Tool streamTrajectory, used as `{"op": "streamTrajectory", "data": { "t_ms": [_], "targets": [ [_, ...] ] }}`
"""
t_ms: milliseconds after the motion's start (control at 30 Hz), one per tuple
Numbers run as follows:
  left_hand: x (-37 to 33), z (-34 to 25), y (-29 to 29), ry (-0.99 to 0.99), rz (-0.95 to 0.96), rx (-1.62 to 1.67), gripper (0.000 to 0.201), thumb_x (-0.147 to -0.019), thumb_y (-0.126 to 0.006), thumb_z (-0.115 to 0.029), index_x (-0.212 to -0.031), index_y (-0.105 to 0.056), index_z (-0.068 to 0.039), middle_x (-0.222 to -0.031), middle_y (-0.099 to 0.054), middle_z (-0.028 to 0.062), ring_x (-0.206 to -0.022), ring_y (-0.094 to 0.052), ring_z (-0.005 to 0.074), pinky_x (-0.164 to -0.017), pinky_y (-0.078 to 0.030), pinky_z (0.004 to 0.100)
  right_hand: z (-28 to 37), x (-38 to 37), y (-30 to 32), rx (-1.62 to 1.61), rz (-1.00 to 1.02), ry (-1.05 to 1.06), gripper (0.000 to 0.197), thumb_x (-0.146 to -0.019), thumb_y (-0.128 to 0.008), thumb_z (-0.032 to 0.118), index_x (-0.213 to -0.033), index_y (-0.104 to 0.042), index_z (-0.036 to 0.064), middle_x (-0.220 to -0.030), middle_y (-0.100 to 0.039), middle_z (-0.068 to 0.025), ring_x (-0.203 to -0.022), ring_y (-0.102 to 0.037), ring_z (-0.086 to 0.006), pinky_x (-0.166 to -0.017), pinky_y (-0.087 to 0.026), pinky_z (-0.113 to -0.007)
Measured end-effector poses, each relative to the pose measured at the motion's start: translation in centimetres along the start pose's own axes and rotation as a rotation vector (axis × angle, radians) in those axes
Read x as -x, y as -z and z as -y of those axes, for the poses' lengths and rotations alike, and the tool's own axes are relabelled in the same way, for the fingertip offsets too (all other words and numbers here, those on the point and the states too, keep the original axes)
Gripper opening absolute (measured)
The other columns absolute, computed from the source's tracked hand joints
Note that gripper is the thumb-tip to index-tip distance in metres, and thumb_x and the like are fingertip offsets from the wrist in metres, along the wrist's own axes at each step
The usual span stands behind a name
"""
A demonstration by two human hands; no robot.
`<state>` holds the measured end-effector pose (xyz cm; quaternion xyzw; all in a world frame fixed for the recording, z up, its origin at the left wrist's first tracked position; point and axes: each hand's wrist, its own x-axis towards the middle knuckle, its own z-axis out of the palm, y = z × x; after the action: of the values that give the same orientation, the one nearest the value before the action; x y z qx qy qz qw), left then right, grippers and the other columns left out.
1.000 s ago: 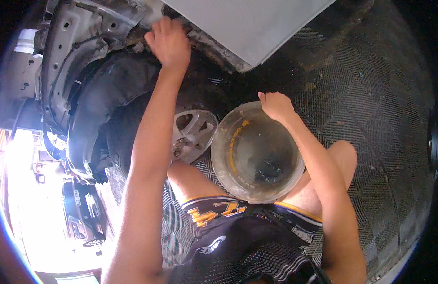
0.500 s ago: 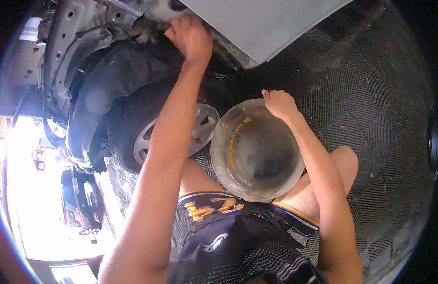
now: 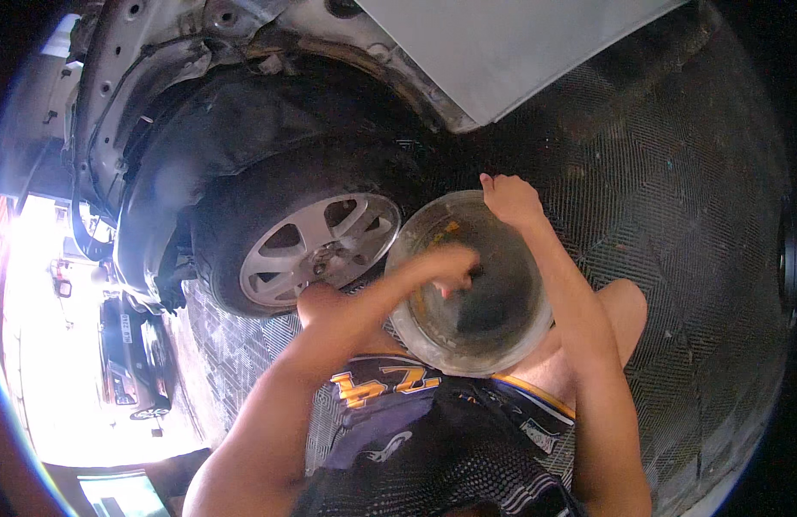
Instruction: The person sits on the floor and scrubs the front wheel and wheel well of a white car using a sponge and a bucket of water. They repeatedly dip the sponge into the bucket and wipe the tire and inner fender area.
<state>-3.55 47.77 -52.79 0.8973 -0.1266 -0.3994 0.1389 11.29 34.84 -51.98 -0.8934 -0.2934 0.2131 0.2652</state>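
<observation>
A round, cloudy-grey bucket (image 3: pixel 519 340) with yellow marks on its inner wall stands between my legs. My right hand (image 3: pixel 512 200) is closed over its far right rim, thumb up along the edge. Over the bucket's mouth, or just inside it, is my left hand (image 3: pixel 454 269), fingers curled and slightly blurred. What it holds, if anything, I cannot make out. A dark patch (image 3: pixel 480 314) shows within the bucket; whether it is an object or a shadow is unclear. Close to the bucket's left side is a car wheel (image 3: pixel 321 250) with a silver spoked rim and black tyre.
Above the wheel curves a bare wheel arch (image 3: pixel 329 56) with exposed metal and a dark liner (image 3: pixel 217 129). A light grey panel (image 3: pixel 519 52) juts in at the top, its corner beyond the bucket. Ribbed dark flooring (image 3: pixel 674 233) spreads right. A dark car (image 3: pixel 136 353) stands at the far left.
My left hand has come down from the wheel arch to the bucket, uncovering the arch and the wheel. My right hand has stayed on the rim.
</observation>
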Motion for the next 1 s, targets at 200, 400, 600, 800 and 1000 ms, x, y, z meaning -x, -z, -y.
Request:
{"op": "streamTrajectory", "data": {
  "t_ms": [200, 400, 600, 800, 1000],
  "targets": [
    [-7.5, 6.0, -17.9, 0.305, -0.335, -0.139, 0.025, -0.089, -0.067, -0.01, -0.112, -0.073, -0.003, -0.102, -0.077, 0.0182, -0.096, -0.075, 0.0359, -0.085, -0.059, 0.0522, -0.3, -0.6, -0.5, -0.018, 0.05, -0.041, 0.061, -0.108, -0.035, 0.042, -0.105, -0.073, -0.0051, -0.108, -0.072, -0.029, -0.102, -0.069, -0.047, -0.094, -0.054, -0.055],
    [-0.7, 1.6, -2.1, 0.352, -0.662, 0.35, 0.031, -0.097, -0.06, -0.015, -0.127, -0.065, -0.007, -0.109, -0.073, 0.0153, -0.097, -0.072, 0.0342, -0.079, -0.055, 0.0496, 0.3, 0.2, 0.7, -0.064, -0.087, -0.063, 0.057, -0.107, -0.04, 0.044, -0.105, -0.073, -0.0018, -0.105, -0.072, -0.0271, -0.1, -0.069, -0.0455, -0.091, -0.054, -0.054],
    [5.8, -1.8, 3.6, 0.162, -1.042, 1.041, 0.028, -0.104, -0.058, -0.019, -0.125, -0.06, -0.001, -0.087, -0.069, 0.0084, -0.07, -0.065, 0.0119, -0.063, -0.052, 0.0315, 3.7, 6.1, -2.5, -0.919, -0.558, 0.216, 0.032, -0.1, -0.068, 0.03, -0.11, -0.068, 0.0003, -0.096, -0.071, -0.0113, -0.08, -0.066, -0.017, -0.075, -0.052, -0.032],
    [7.8, -3.6, 4.3, 0.229, -1.299, 0.654, 0.019, -0.095, -0.069, -0.011, -0.109, -0.066, 0.002, -0.087, -0.07, 0.016, -0.062, -0.068, 0.0225, -0.058, -0.052, 0.0344, 6.1, 6.0, -4.5, -1.132, -0.241, 0.144, 0.045, -0.105, -0.058, 0.042, -0.111, -0.069, -0.0009, -0.09, -0.068, -0.0079, -0.087, -0.064, -0.0161, -0.077, -0.051, -0.032],
    [17.0, -2.6, 21.3, 0.189, -1.891, 0.053, 0.027, -0.085, -0.083, -0.019, -0.098, -0.069, 0.0, -0.092, -0.073, 0.0149, -0.082, -0.068, 0.0246, -0.08, -0.053, 0.0371, 1.1, 1.0, -1.6, 0.119, -0.586, 0.196, 0.043, -0.104, -0.052, 0.037, -0.082, -0.07, 0.0051, -0.08, -0.072, -0.015, -0.078, -0.072, -0.0296, -0.069, -0.057, -0.041]
  ]
}}
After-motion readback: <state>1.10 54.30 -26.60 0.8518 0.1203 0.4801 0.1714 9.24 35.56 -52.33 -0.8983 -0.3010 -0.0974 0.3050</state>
